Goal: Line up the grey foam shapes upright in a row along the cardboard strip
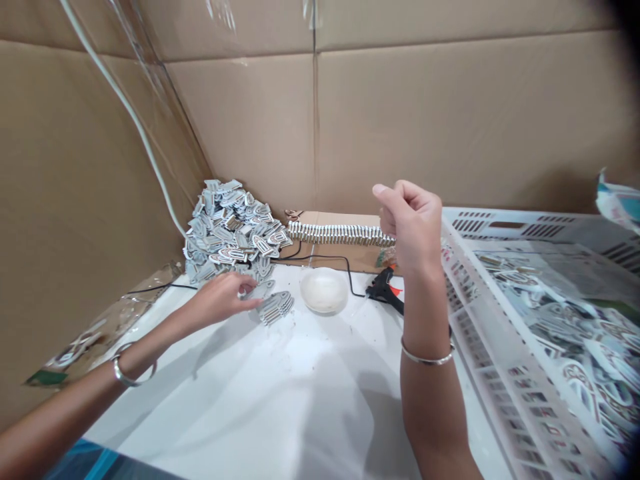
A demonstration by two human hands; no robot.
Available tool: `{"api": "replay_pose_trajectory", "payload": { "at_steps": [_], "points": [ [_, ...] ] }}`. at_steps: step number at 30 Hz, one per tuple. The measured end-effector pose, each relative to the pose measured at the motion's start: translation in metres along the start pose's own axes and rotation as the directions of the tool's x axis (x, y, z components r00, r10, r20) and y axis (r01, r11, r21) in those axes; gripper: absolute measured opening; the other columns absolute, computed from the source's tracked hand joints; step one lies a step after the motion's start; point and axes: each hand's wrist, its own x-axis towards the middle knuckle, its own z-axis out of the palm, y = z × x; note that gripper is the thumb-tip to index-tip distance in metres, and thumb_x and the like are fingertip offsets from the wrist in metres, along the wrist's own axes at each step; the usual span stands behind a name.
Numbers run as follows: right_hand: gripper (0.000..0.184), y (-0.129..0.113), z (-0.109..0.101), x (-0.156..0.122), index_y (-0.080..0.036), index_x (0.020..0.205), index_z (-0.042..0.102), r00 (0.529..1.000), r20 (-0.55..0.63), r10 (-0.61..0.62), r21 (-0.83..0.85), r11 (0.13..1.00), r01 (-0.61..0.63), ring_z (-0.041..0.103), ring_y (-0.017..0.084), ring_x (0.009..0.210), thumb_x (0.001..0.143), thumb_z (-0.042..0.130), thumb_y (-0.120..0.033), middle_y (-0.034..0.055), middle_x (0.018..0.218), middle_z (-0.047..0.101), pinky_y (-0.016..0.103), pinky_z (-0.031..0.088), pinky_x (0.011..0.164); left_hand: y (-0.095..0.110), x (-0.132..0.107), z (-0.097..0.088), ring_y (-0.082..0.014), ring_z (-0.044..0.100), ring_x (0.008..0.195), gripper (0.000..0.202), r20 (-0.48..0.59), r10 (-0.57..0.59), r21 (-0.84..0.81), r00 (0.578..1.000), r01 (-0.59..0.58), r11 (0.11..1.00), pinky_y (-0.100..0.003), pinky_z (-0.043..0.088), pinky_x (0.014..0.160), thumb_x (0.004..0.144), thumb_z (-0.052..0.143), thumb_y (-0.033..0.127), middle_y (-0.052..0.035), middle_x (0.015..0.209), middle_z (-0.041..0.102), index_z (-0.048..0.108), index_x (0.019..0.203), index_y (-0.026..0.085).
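While the left hand (pixel 227 295) has thumb and fingers at a gray piece (pixel 264 288) left of the bowl (pixel 324 293), grip unclear, the right hand (pixel 414 223) is raised to its right, clenched, palm hidden. Stacked pieces (pixel 277 307) lie just left of the bowl.

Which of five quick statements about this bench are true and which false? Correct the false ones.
1. The left hand is nearer the heap of pieces than the right hand is. True.
2. The dish stands right of the glue gun. False: it stands left.
3. A row of pieces runs behind the dish. True.
4. The right hand is spread flat. False: it is curled.
5. The crate is on the right. True.
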Motion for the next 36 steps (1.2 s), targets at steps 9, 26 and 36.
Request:
{"api": "replay_pose_trajectory", "payload": {
  "at_steps": [9, 26, 36],
  "points": [
    [0.052, 0.002, -0.003, 0.002, -0.021, 0.059, 0.022, 1.0, -0.012, -0.018, -0.008, 1.0, 0.018, 0.018, 0.008, 0.051, 0.084, 0.066, -0.028, -0.0056, 0.058, 0.019, 0.026, 0.02, 0.046, 0.042, 0.002, 0.006, -0.0299, 0.064, 0.098, 0.039, -0.043, 0.044, 0.125, 0.998, -0.038, 0.991, -0.036, 0.047, 0.079, 0.081, 0.057, 0.05, -0.009, 0.096, 0.072, 0.073, 0.098, 0.02],
    [0.052, -0.001, -0.01, 0.003, -0.021, 0.06, 0.022, 1.0, -0.019, -0.007, -0.012, 1.0, 0.007, 0.018, 0.008, 0.052, 0.086, 0.065, -0.031, -0.005, 0.059, 0.019, 0.026, 0.02, 0.047, 0.045, 0.008, 0.004, -0.0288, 0.061, 0.093, 0.035, 0.062, 0.077, 0.161, 0.995, -0.086, 0.983, -0.036, 0.045, 0.08, 0.079, 0.055, 0.05, -0.0075, 0.087, 0.072, 0.074, 0.087, 0.022],
    [0.054, -0.003, -0.012, 0.002, -0.021, 0.061, 0.021, 1.0, -0.021, 0.003, -0.027, 1.0, -0.003, 0.018, 0.008, 0.051, 0.086, 0.066, -0.036, -0.0052, 0.058, 0.019, 0.027, 0.02, 0.046, 0.012, 0.015, -0.024, -0.0232, 0.064, 0.085, 0.055, 0.075, 0.004, 0.022, 0.997, -0.006, 1.0, -0.03, 0.044, 0.074, 0.077, 0.059, 0.07, -0.0046, 0.096, 0.074, 0.074, 0.103, 0.024]
  ]
}}
